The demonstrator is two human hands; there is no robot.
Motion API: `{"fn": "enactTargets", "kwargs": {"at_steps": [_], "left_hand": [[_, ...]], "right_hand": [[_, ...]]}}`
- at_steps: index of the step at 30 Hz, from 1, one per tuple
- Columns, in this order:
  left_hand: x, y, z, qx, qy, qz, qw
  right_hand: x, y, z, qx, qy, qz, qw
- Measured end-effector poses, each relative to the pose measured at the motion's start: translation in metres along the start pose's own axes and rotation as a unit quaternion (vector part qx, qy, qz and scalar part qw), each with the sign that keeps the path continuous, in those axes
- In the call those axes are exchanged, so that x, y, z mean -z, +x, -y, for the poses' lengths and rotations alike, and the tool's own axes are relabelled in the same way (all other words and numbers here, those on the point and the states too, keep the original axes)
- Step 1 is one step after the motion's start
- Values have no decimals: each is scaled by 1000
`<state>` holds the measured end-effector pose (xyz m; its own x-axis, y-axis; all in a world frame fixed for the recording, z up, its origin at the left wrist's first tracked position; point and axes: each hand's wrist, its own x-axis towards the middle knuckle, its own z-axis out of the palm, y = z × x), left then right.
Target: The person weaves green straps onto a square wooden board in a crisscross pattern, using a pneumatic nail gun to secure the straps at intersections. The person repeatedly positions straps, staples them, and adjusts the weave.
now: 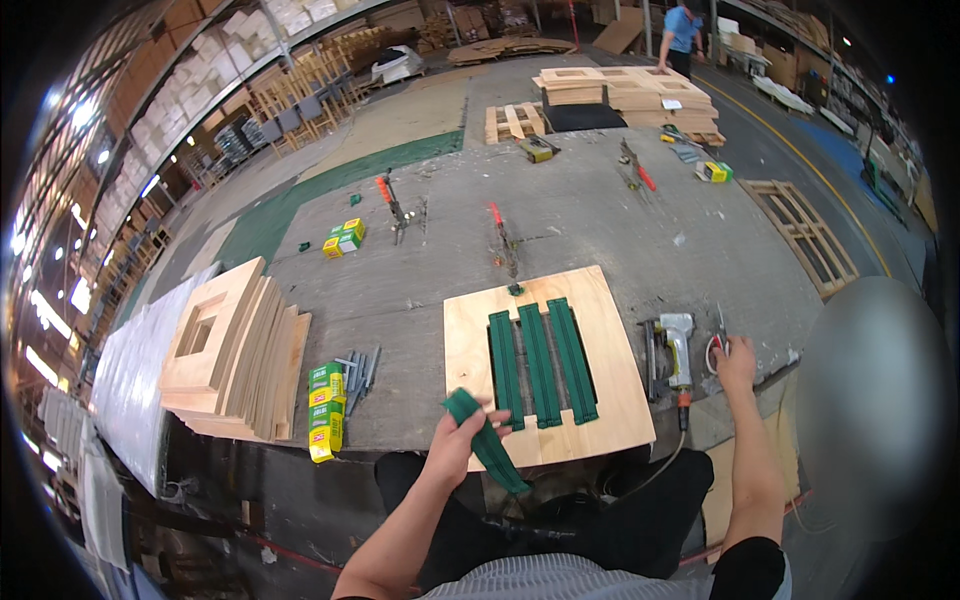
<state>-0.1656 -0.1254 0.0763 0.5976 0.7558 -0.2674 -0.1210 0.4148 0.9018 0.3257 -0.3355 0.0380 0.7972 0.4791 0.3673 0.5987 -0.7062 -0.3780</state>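
Note:
A green webbing strap [490, 452] hangs from my left hand [458, 440], whose fingers are closed around it just over the near left part of a plywood panel [465, 340]. Several green straps [540, 360] run lengthwise across the panel's rectangular opening. My right hand [737, 362] is closed on the handles of a pair of scissors [721, 325], at the table's right side. Between the panel and the scissors lies a nail gun [678, 350] with its air hose trailing off the near edge.
To the left stand a stack of cut-out plywood panels [225, 350], green-and-yellow boxes [326, 410] and metal staple strips [362, 372]. Clamping tools [503, 245] and pliers [636, 165] lie farther back. Beyond the table, a person in blue [682, 35] stands by stacked wooden frames [640, 90].

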Motion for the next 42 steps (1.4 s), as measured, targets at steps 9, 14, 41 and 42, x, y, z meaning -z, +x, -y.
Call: {"fn": "enactTargets", "kwargs": {"at_steps": [9, 14, 41, 42], "left_hand": [[53, 157, -3, -273, 760, -21, 590], [68, 172, 22, -262, 743, -1, 616], [62, 174, 12, -297, 683, 15, 668], [64, 173, 12, -287, 693, 14, 661]], "right_hand": [[-37, 45, 163, 207, 201, 64, 955], [-124, 83, 286, 237, 306, 145, 911], [-196, 222, 473, 225, 441, 251, 832], [-183, 200, 465, 232, 461, 212, 830]]}}
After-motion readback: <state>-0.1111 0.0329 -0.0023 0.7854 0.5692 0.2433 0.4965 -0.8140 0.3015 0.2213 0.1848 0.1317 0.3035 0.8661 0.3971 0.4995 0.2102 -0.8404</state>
